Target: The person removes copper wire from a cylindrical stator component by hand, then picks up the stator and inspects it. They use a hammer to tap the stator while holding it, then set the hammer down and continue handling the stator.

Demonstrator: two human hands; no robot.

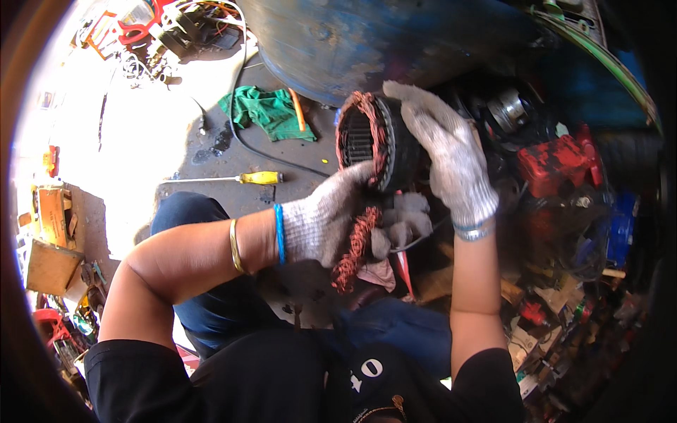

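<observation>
From my remote station I logged the copper-wound ring (389,144) upright between both gloves, its bore facing left, rim running roughly up and down the view. Left hand (328,208): below and left, thumb against the near rim, fingers curled around a copper wire bundle (355,252); I couldn't tell whether bundle and ring were joined. Right hand (451,148): along the dark outer wall, fingers extended, not wrapped; how firmly it pressed, I couldn't read. Both sat close, the left nearer the bore's lower edge. Blue drum (331,49) stood just beyond the right fingertips, the likeliest obstruction upward. Left, on the floor: yellow-handled screwdriver (259,178), green cloth (264,116). Red metal part (553,166) lay off right.
</observation>
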